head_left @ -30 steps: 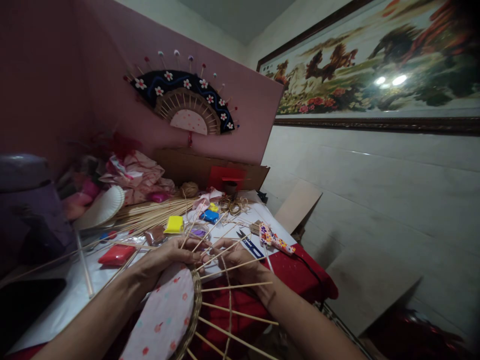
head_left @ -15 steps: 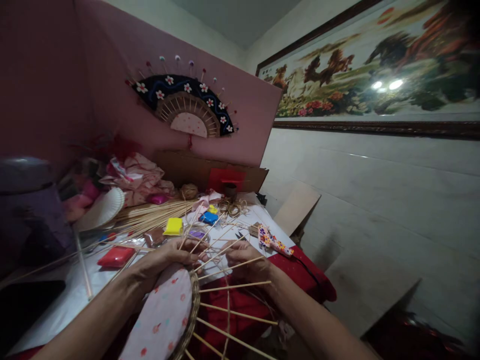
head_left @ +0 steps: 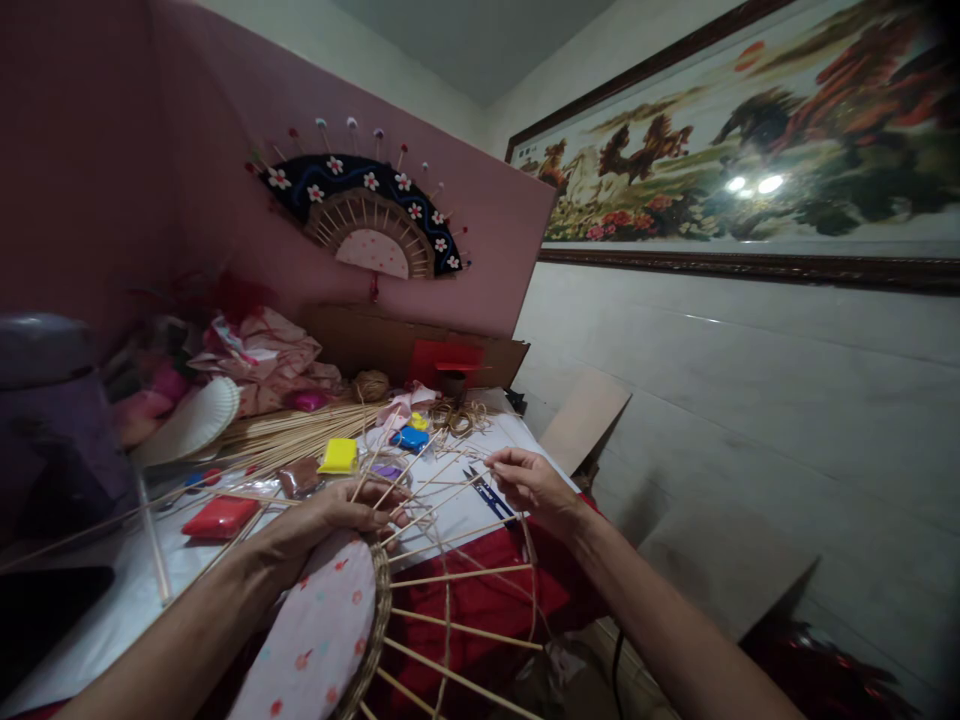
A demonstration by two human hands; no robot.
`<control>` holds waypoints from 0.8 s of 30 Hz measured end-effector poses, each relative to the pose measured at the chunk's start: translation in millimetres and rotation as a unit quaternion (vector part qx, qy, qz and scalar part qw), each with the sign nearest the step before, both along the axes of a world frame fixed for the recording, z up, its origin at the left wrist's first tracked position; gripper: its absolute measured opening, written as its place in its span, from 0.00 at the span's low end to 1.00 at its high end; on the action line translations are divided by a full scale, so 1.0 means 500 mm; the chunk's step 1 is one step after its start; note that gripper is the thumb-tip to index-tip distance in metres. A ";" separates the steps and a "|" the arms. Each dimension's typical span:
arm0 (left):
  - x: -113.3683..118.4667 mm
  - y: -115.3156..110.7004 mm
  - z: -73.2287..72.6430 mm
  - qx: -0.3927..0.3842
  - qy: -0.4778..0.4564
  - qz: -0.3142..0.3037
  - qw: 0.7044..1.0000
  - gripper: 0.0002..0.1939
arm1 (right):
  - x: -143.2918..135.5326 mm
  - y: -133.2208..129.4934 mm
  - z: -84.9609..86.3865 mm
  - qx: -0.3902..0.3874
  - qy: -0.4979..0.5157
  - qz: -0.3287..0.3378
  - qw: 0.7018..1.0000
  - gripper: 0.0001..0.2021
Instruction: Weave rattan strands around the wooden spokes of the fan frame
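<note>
My left hand (head_left: 367, 510) is closed round the upper sticks of a half-round fan frame, by its rim. The fan frame (head_left: 315, 630) has a pale cloth-covered centre with small reddish prints, a rim of wound twine, and thin wooden sticks (head_left: 465, 577) fanning out to the right. Twine (head_left: 448, 610) crosses several sticks partway along. Right of the upper sticks, my right hand (head_left: 536, 488) has its thumb and forefinger pinched on a thin strand of twine, which hangs in a loop (head_left: 535, 590) below the hand. Blue-handled snips (head_left: 491, 497) lie just left of this hand.
Clay packs in yellow (head_left: 339, 456), red (head_left: 220, 518), brown (head_left: 300, 479) and blue (head_left: 410, 438) lie on the table. Behind them are a bundle of sticks (head_left: 300, 435), a twine ball (head_left: 370, 385) and crumpled cloth (head_left: 262, 355). A decorated fan (head_left: 367, 215) hangs on the pink board.
My right hand has moved right and slightly up, away from the sticks, drawing a loop of twine. The snips now show, while the flowered glue gun is hidden. My left hand keeps its hold.
</note>
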State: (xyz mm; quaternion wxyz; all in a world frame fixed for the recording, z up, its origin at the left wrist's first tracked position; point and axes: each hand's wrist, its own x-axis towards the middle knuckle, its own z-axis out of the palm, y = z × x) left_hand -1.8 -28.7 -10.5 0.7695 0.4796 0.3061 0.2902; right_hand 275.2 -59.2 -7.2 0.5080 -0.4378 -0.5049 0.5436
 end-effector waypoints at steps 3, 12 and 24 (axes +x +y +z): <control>0.000 -0.002 0.000 0.005 -0.003 -0.003 1.000 0.16 | -0.008 0.002 0.013 0.040 -0.018 -0.039 0.998 0.12; 0.002 -0.007 0.009 0.001 -0.011 0.003 1.000 0.16 | -0.031 -0.044 0.049 0.134 -0.134 -0.070 0.979 0.10; -0.003 0.010 -0.004 -0.013 -0.016 -0.009 1.000 0.19 | 0.003 -0.026 0.009 -0.020 -0.102 0.050 0.993 0.13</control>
